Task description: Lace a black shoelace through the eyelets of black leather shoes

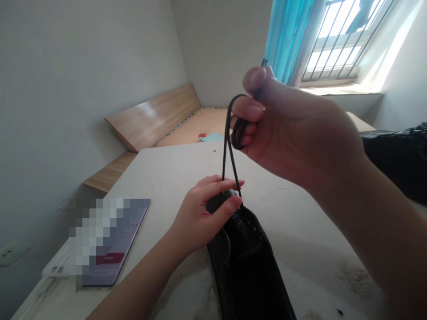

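Observation:
A black leather shoe (248,262) rests on the white table, its toe pointing toward me. My left hand (200,213) lies across the shoe's opening and grips it, with thumb and forefinger on either side of the lace; its other fingers are partly hidden. Raised above the shoe, my right hand (283,120) is closed on the black shoelace (227,133). Two strands run up from the shoe to it, loop over the forefinger and wind around the lower fingers, and an end shows above the thumb.
On the left of the white table (173,178) lies a tablet-like screen (123,249), partly blurred. Behind the table is a wooden bed (160,115) with a light blue item (212,138) on it. A dark bag-like object (396,155) is at the right.

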`<state>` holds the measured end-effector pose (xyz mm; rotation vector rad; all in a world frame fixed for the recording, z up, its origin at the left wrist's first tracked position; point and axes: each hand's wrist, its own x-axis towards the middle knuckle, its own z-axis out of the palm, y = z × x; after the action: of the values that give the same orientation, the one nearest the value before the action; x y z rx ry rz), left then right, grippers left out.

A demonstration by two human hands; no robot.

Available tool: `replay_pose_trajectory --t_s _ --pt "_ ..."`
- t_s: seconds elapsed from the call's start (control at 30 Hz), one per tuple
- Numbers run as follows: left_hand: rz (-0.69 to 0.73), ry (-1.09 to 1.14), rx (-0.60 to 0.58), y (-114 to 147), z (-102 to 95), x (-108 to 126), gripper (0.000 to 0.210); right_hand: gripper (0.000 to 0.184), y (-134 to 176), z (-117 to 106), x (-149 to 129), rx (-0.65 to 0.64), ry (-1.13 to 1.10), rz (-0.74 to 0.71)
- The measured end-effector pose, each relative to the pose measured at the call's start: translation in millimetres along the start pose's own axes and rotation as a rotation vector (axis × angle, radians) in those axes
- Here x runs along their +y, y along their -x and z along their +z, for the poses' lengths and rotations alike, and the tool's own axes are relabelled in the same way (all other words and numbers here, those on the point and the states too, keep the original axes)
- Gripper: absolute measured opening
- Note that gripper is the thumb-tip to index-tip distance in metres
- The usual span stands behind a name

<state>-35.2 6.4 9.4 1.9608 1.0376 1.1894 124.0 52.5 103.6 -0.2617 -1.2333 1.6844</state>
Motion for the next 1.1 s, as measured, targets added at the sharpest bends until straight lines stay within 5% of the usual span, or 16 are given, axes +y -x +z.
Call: replay_pose_trajectory --t_s 0.1,0.17,0.3,0.4,0.47,0.53,0.67,0.73,0.83,0.93,1.1 --pt "-0.153 0.326 -0.092 0.0 1.6 -0.4 0.022 0.024 -1.1 -2.9 6.1 -0.037 0.100 0.039" --pt "-0.231 0.498 -0.067 -0.7 1.6 -2.3 0.029 0.019 -5.6 -13.8 8.7 0.050 0.301 0.048" --pt "-0.347 0.633 0.024 -3.9 0.4 -4.9 0.036 0.015 -16.3 -51.7 12.8 0.270 1.087 0.030" --pt "-0.423 0.755 0.046 -7.3 0.0 -3.5 0.037 0.028 -17.7 -70.9 15.3 0.283 1.652 -0.003" --pt "-0.477 0.832 0.081 -9.5 0.0 -2.7 0.035 0.031 -15.0 -70.2 14.8 0.245 1.771 -0.014" --pt "-0.514 0.864 0.145 -11.4 0.1 -3.6 0.032 0.022 -10.6 -60.3 12.1 0.115 1.698 0.059" --pt "-0.464 0.888 0.295 -13.7 0.5 -9.0 0.030 0.042 -2.0 -36.8 9.1 -0.351 1.333 0.458" --pt "-0.408 0.895 0.326 -13.9 0.7 -11.2 0.031 0.038 -0.4 -31.4 13.7 -0.470 1.287 0.507" --pt "-0.371 0.868 0.308 -13.8 0.2 -11.8 0.032 0.031 -2.6 -31.3 27.3 -0.457 1.233 0.471" --pt "-0.373 0.812 0.315 -13.8 -1.7 -10.7 0.027 0.029 -6.8 -32.7 41.3 -0.383 0.938 0.517" --pt "-0.371 0.771 0.367 -14.9 -6.1 -9.3 0.029 0.020 -10.8 -29.1 50.2 -0.068 0.616 0.481"
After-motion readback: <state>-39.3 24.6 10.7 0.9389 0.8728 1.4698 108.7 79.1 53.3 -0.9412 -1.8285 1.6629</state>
